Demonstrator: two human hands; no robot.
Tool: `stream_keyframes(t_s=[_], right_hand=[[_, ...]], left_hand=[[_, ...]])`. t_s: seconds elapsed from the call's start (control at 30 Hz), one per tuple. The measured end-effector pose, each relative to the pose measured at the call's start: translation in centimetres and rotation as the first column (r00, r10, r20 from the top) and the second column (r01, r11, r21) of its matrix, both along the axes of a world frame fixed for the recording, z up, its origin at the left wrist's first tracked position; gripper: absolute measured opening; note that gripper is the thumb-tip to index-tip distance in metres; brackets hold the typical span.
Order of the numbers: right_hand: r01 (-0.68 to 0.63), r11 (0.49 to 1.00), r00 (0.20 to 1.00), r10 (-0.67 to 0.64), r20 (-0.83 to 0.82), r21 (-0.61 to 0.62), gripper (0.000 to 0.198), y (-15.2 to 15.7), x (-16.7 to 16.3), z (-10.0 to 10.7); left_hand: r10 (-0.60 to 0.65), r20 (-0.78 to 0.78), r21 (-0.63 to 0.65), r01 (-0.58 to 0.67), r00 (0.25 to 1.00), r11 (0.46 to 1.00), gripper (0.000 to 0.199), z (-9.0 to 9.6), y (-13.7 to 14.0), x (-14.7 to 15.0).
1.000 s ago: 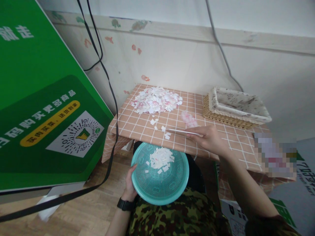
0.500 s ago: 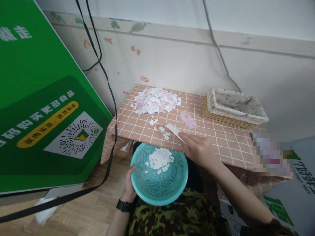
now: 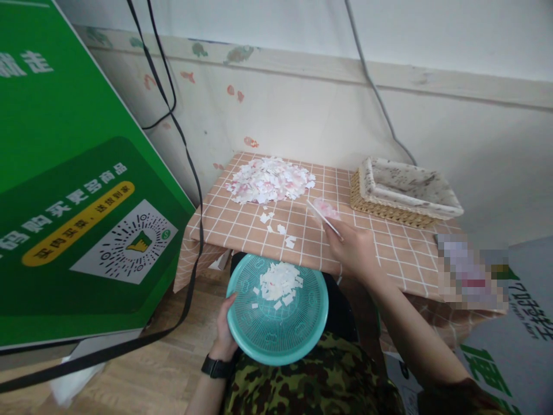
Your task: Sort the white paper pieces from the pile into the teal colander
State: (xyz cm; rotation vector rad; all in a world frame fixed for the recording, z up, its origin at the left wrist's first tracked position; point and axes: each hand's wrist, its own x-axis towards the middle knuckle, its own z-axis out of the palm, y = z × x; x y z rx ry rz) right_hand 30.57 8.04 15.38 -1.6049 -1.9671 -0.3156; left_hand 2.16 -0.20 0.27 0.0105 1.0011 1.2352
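My left hand grips the rim of a turquoise plastic colander at its left side, just below the table's front edge. Small white paper pieces lie heaped inside it. Over the table, my right hand is closed on a flat white strip, its near edge turned up. The strip's far end is beside a small pinkish-white clump. A few loose paper scraps lie on the cloth left of the strip. Behind them spreads a large pile of white and pink paper pieces.
A checked brown tablecloth covers the table against the wall. A lined wicker basket stands at the back right. A blurred-out flat item lies at the right edge. A green sign and black strap are on the left.
My right hand has moved slightly right and away from the loose scraps, and the strip has tilted onto its edge near the pinkish clump. The left hand keeps its hold on the colander.
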Motion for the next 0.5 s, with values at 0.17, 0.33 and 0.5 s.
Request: stream_keyframes(t_s=[0.17,0.33,0.5], right_hand=[[-0.232,0.963,0.95,0.193,-0.246,-0.14,0.024,0.6,-1.3,0.5],[-0.359,0.913,0.893,0.276,-0.355,-0.193,0.024,2.1,-2.3,0.8],[-0.377,0.905,0.87,0.272,-0.41,-0.199,0.026,4.7,-3.0,1.0]], left_hand=[[0.001,0.033,-0.008,-0.001,0.999,1.0,0.015,0.6,0.1,0.2],[0.008,0.048,-0.025,-0.007,0.999,1.0,0.013,1.5,0.0,0.3],[0.005,0.055,-0.038,-0.003,0.998,0.999,0.015,2.1,0.0,0.2]])
